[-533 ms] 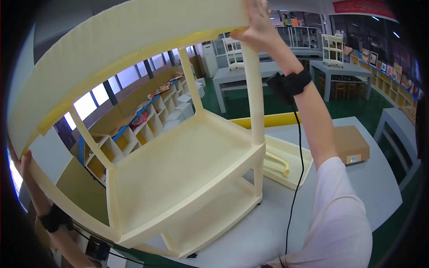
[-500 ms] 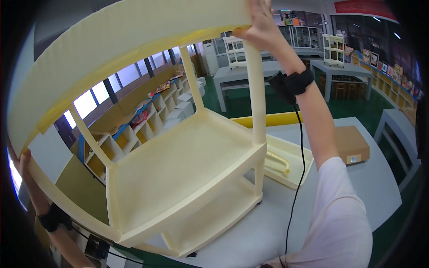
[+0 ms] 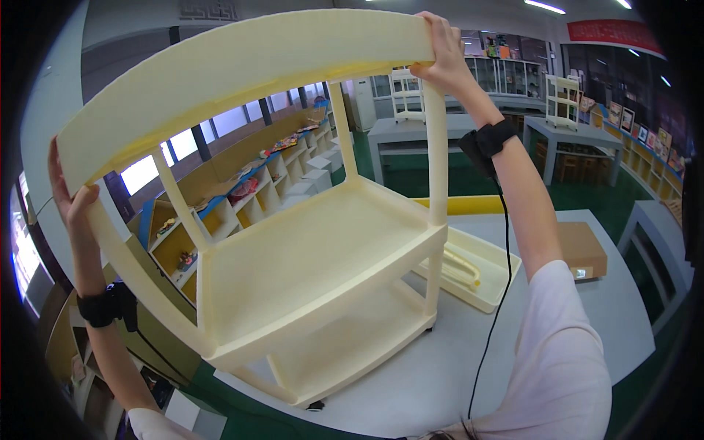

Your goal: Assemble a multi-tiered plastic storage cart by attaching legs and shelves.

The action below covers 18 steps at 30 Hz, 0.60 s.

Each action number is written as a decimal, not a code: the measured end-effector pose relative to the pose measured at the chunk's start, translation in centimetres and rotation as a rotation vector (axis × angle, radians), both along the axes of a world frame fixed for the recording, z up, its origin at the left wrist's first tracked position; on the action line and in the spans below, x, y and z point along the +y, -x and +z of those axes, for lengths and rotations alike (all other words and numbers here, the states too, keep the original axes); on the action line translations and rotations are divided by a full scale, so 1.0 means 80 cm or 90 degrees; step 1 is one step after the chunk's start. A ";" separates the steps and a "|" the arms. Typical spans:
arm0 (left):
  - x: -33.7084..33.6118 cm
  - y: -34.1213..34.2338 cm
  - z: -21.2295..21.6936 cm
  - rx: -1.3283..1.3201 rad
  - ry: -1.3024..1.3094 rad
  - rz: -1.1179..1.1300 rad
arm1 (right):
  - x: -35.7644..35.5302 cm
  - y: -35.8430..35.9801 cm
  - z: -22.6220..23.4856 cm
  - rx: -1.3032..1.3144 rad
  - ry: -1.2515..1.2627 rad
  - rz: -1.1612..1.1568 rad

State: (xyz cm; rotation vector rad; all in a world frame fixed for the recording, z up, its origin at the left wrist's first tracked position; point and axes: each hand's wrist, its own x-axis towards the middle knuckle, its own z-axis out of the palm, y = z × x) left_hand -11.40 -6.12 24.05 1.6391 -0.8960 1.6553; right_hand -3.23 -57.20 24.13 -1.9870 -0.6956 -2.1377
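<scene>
A pale yellow plastic shelf rack stands on a grey table (image 3: pixel 455 367). Its top shelf (image 3: pixel 242 73) is at head height, with the middle shelf (image 3: pixel 315 264) and bottom shelf (image 3: pixel 352 352) below on thin posts. My right hand (image 3: pixel 440 51) grips the right end of the top shelf above the front right post (image 3: pixel 435 154). My left hand (image 3: pixel 67 194) holds the left end of the same shelf. Both wrists wear black bands, and a black cable hangs from the right one.
A loose yellow tray (image 3: pixel 473 268) with rod parts lies on the table behind the rack. A brown cardboard box (image 3: pixel 581 249) sits at the right. Further back are grey tables with similar racks (image 3: pixel 561 99) and low cubby shelves (image 3: pixel 242 198) along the windows.
The top shelf and both hands sit slightly lower and more centred in view than before; the rack itself stands in the same place.
</scene>
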 end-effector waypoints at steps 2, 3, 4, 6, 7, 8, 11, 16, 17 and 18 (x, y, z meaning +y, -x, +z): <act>-0.006 -0.002 -0.003 0.011 0.011 -0.010 | 0.003 -0.001 -0.003 0.010 -0.008 -0.002; -0.012 -0.003 -0.004 0.025 0.020 -0.024 | 0.002 0.000 -0.004 0.022 -0.017 -0.008; -0.012 -0.007 -0.005 0.048 0.021 -0.061 | 0.000 0.002 -0.005 0.056 -0.024 -0.033; -0.024 -0.005 -0.009 0.035 0.025 -0.077 | 0.001 0.005 -0.008 0.047 -0.021 -0.036; -0.029 -0.002 -0.011 0.032 0.029 -0.091 | 0.002 0.007 -0.010 0.046 -0.019 -0.037; -0.028 0.001 -0.012 0.055 0.020 -0.081 | 0.001 0.009 -0.012 0.119 -0.033 -0.057; -0.041 0.004 -0.015 0.022 0.032 -0.057 | 0.005 0.017 -0.028 0.134 -0.048 -0.097; -0.048 0.005 -0.013 0.059 0.029 -0.075 | -0.012 0.023 -0.089 0.321 -0.032 0.039; -0.047 0.006 -0.011 0.055 0.026 -0.071 | -0.015 0.026 -0.102 0.330 -0.039 0.038; -0.047 0.004 -0.010 0.054 0.022 -0.073 | -0.019 0.034 -0.115 0.373 -0.041 0.022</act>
